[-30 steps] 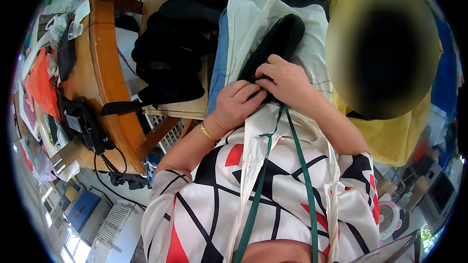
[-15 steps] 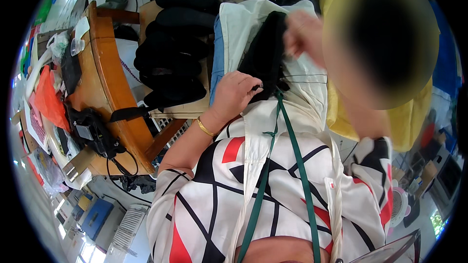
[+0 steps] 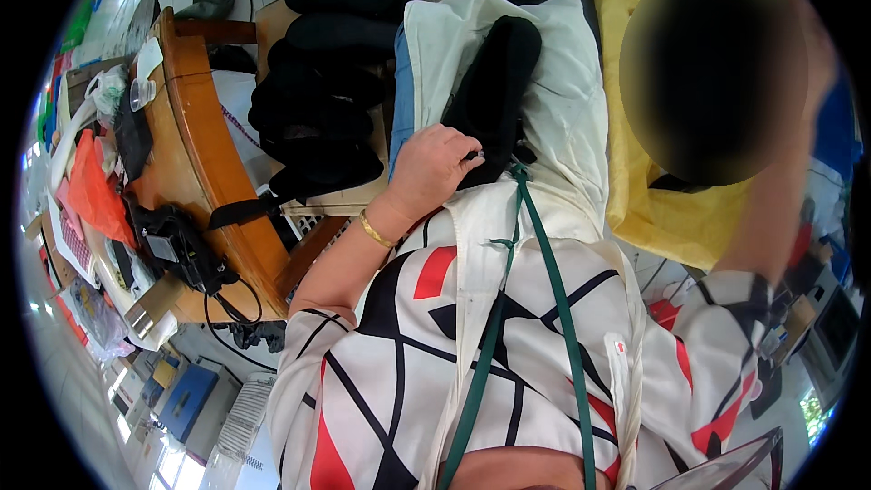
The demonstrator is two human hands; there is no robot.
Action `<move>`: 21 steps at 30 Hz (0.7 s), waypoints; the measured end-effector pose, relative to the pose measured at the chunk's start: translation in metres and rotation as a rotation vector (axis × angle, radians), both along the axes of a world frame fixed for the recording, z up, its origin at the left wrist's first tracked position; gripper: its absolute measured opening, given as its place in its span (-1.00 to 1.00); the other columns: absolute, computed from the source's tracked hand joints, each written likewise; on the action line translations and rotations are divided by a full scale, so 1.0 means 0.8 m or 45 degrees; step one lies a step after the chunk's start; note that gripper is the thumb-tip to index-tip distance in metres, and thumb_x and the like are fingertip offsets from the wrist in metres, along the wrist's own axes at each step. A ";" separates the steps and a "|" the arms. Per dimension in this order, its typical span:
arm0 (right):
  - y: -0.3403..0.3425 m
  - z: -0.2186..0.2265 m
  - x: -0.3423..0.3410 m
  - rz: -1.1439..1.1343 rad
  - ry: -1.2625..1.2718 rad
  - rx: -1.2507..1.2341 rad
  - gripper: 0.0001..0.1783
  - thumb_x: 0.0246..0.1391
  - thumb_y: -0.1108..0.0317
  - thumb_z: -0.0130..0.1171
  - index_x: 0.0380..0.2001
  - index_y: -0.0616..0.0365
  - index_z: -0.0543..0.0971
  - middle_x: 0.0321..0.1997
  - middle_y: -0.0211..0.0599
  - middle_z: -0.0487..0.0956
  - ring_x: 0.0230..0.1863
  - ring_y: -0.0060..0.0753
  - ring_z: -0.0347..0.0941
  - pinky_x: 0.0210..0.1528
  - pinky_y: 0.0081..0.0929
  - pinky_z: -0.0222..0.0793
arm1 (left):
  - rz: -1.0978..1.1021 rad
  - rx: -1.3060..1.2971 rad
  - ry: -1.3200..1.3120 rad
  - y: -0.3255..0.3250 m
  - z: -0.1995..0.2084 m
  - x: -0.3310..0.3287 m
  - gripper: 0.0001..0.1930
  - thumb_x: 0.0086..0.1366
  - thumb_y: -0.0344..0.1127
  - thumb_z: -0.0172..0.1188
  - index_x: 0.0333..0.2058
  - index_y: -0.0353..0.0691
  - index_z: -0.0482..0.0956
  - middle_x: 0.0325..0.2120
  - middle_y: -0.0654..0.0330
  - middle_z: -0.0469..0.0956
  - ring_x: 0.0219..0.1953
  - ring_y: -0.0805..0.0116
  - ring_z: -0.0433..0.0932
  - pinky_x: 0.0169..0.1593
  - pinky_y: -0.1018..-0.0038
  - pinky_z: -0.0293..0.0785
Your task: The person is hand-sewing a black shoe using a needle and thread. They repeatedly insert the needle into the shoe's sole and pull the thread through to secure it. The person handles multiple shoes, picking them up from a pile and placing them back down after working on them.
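Observation:
A black cloth shoe (image 3: 494, 82) lies on the white apron (image 3: 567, 118) over my lap, its opening facing up. My left hand (image 3: 437, 159) is closed on its near left edge, thumb and fingertips pinched together, with a small shiny bit showing at the fingertips. Out at the far right, my right hand (image 3: 812, 54) is raised with the arm stretched away from the shoe. A blurred round patch covers part of that hand, so its fingers and anything in them are hidden.
Several black shoes (image 3: 318, 109) stand in a row on cardboard left of my lap. Beyond them is a wooden table frame (image 3: 195, 154) with a black bag (image 3: 177, 240) and a red plastic bag (image 3: 95, 186). Yellow cloth (image 3: 671, 227) spreads at the right.
My right hand has swung from beside the shoe out to the far right. The left hand keeps its pinch on the shoe, which shows more of its opening now.

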State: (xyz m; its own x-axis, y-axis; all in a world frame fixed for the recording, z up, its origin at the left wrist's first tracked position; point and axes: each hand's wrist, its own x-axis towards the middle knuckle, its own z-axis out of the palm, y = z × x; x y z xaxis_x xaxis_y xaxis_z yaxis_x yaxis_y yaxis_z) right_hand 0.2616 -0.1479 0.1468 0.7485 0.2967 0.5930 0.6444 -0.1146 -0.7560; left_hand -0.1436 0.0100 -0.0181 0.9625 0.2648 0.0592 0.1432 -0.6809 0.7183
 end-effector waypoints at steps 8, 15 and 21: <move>0.024 -0.184 -0.277 0.977 0.880 -0.807 -0.85 0.22 0.30 0.18 -0.19 0.05 0.59 -0.54 -0.30 0.58 -0.56 -0.31 0.53 -0.47 -0.39 0.43 | 0.174 0.073 -0.062 -0.005 0.008 -0.003 -0.78 0.05 -0.42 0.39 -0.31 -0.22 0.57 -0.38 0.14 0.55 -0.26 0.09 0.48 -0.14 0.28 0.42; 0.012 -0.184 -0.312 1.039 0.522 -0.985 -0.86 0.15 0.35 0.11 -0.27 0.11 0.60 -0.52 -0.07 0.61 -0.48 0.05 0.56 -0.40 -0.11 0.48 | 0.248 0.042 -0.123 -0.011 -0.008 -0.012 -0.73 -0.03 -0.47 0.42 -0.33 -0.16 0.57 -0.39 0.21 0.56 -0.28 0.14 0.49 -0.17 0.31 0.41; 0.013 -0.188 -0.311 1.044 0.506 -0.940 -0.85 0.13 0.37 0.11 -0.27 0.14 0.62 -0.51 -0.05 0.61 -0.47 0.06 0.56 -0.40 -0.10 0.47 | 0.271 0.042 -0.153 -0.013 -0.015 -0.013 -0.72 -0.05 -0.48 0.42 -0.33 -0.14 0.57 -0.40 0.23 0.56 -0.28 0.15 0.50 -0.20 0.31 0.42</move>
